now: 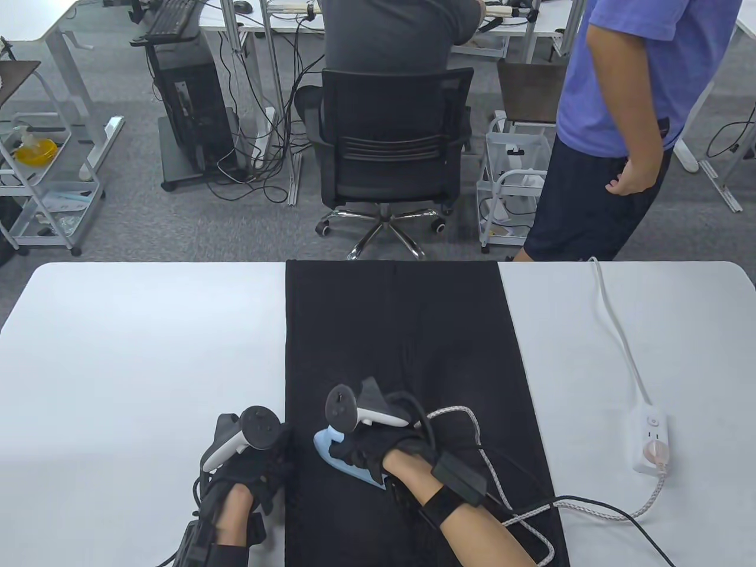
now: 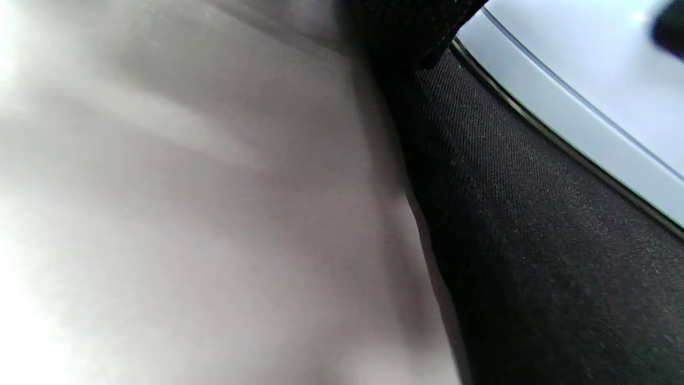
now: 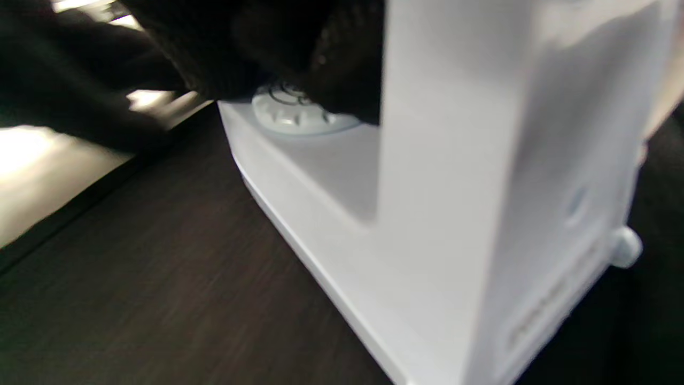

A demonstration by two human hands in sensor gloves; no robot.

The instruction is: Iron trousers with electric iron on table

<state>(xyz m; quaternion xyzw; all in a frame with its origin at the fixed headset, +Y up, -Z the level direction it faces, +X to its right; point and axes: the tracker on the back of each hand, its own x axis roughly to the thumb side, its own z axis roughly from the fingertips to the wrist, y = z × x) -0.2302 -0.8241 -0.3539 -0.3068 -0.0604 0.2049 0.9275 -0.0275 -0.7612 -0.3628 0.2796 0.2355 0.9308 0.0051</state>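
Black trousers (image 1: 401,354) lie flat down the middle of the white table (image 1: 130,354). A pale blue electric iron (image 1: 331,452) sits sole-down on the cloth near the front edge. My right hand (image 1: 378,452) grips its handle from above; in the right wrist view the iron (image 3: 427,224) fills the frame, with gloved fingers (image 3: 331,59) over its dial. My left hand (image 1: 260,466) rests at the left edge of the trousers, pressing down. The left wrist view shows the trouser edge (image 2: 534,240) and the iron's side (image 2: 588,96); how the left fingers lie is hidden under the tracker.
A white power strip (image 1: 649,440) lies at the right with the iron's braided cord (image 1: 531,520) running across the cloth. Behind the table stand an office chair (image 1: 390,147) with a seated person and a standing person (image 1: 620,130).
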